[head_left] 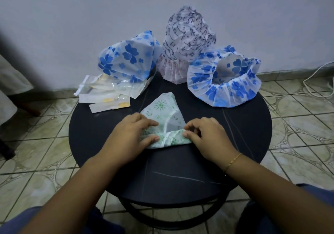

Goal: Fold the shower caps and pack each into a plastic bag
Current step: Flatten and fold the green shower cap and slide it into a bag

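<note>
A white shower cap with green print [162, 111] lies folded into a wedge on the round dark table [173, 170]. My left hand [130, 136] pinches the cap's near left edge between thumb and fingers. My right hand [206, 134] pinches the near right edge, where the elastic rim is turned up. Behind stand a blue-flowered cap [126, 58] at the left, a black-patterned cap [184, 44] in the middle and another blue-flowered cap [224, 78] lying open at the right. Several clear plastic bags [106, 94] lie stacked at the table's far left.
The table stands on a tiled floor [298, 125] close to a pale wall [72, 17]. A white cable [318, 76] runs along the floor at the right. My knees in blue cloth [316, 197] flank the table's near edge.
</note>
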### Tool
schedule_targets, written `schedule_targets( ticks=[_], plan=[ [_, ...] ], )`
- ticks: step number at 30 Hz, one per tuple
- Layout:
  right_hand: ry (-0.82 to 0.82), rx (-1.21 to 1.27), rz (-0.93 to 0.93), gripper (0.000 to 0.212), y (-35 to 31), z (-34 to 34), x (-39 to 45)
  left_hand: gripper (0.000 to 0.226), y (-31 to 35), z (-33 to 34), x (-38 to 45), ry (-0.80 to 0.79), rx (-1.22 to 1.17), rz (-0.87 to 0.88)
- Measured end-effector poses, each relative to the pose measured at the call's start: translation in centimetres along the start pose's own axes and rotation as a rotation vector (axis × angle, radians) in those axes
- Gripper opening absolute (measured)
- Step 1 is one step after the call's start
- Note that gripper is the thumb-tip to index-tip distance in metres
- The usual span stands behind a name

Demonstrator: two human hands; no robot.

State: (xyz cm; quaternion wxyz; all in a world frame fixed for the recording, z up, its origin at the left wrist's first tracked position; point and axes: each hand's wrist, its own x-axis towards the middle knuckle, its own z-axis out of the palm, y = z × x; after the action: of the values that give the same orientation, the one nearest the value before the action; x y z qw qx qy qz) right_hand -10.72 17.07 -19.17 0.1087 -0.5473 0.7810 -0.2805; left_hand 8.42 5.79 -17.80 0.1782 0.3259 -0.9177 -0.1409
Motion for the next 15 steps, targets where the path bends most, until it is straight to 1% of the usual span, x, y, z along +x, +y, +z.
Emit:
schedule_targets(
  ticks=[2, 3, 4, 6, 7, 8, 9, 11, 15],
  plan=[
    [0.038, -0.055, -0.092, 0.017, 0.1, 0.1, -0.2, 0.020, 0.2, 0.1, 0.1, 0.030, 0.063, 0.190],
    [0.049, -0.092, -0.139, 0.018, 0.2, 0.1, -0.3, 0.017, 0.4, 0.1, 0.0, 0.015, 0.081, 0.238],
    [0.051, -0.135, -0.183, 0.021, 0.3, 0.1, -0.4, 0.018, 0.6, 0.1, -0.1, -0.008, 0.083, 0.236],
    [0.021, -0.202, -0.248, 0.028, 0.4, 0.0, -0.5, 0.036, 0.9, 0.0, -0.2, -0.057, 0.041, 0.143],
    [-0.016, -0.226, -0.270, 0.035, 0.5, -0.2, -0.6, 0.045, 0.8, 0.0, -0.2, -0.076, 0.035, 0.110],
    [-0.059, -0.247, -0.287, 0.044, 0.6, -0.4, -0.6, 0.051, 0.7, 0.0, -0.2, -0.094, 0.044, 0.098],
    [-0.096, -0.262, -0.295, 0.050, 0.7, -0.5, -0.6, 0.051, 0.7, 0.0, -0.2, -0.106, 0.050, 0.084],
    [-0.125, -0.264, -0.295, 0.049, 0.8, -0.8, -0.5, 0.040, 0.8, -0.1, -0.1, -0.090, 0.032, 0.043],
    [-0.111, -0.146, -0.258, 0.032, 0.5, -0.8, -0.5, 0.019, 1.2, -0.6, -0.3, -0.086, -0.078, -0.107]
  ],
)
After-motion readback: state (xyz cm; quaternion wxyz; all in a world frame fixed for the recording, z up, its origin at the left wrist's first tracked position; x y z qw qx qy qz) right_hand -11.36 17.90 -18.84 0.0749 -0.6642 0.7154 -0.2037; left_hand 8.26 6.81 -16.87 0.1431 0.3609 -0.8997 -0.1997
